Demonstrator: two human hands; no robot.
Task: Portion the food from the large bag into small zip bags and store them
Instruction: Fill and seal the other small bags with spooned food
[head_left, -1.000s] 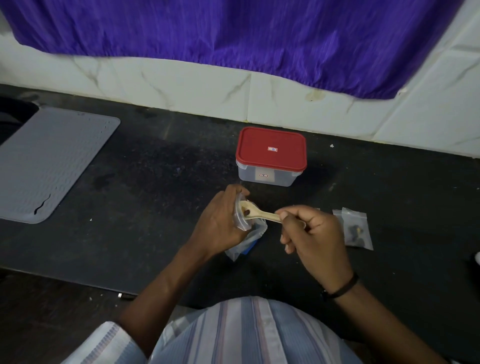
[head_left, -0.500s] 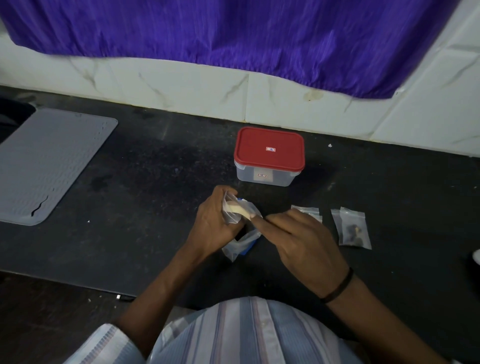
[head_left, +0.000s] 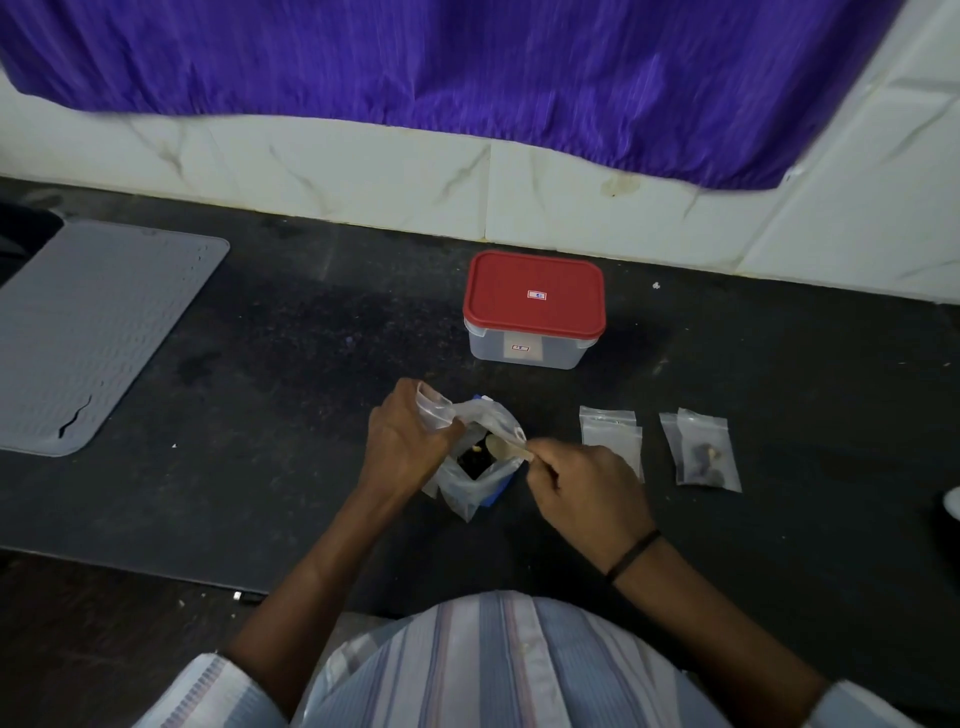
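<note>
The large clear bag (head_left: 470, 491) stands open on the black counter, dark food showing inside its mouth. My left hand (head_left: 402, 441) grips a small clear zip bag (head_left: 434, 408) by the large bag's left rim. My right hand (head_left: 582, 486) holds a pale wooden spoon (head_left: 506, 448), its bowl over the large bag's opening. An empty small zip bag (head_left: 610, 434) lies just right of my right hand. Farther right lies a small zip bag with dark food inside (head_left: 704, 452).
A clear container with a red lid (head_left: 535, 306) stands behind the bags near the tiled wall. A grey ribbed mat (head_left: 88, 327) lies at the left. A purple cloth (head_left: 467, 67) hangs over the wall. The counter's front edge (head_left: 130, 569) runs just below my arms.
The spoon left the small bag and now sits at the large bag's mouth. My left hand has lowered, and the large bag's opening with food is now exposed.
</note>
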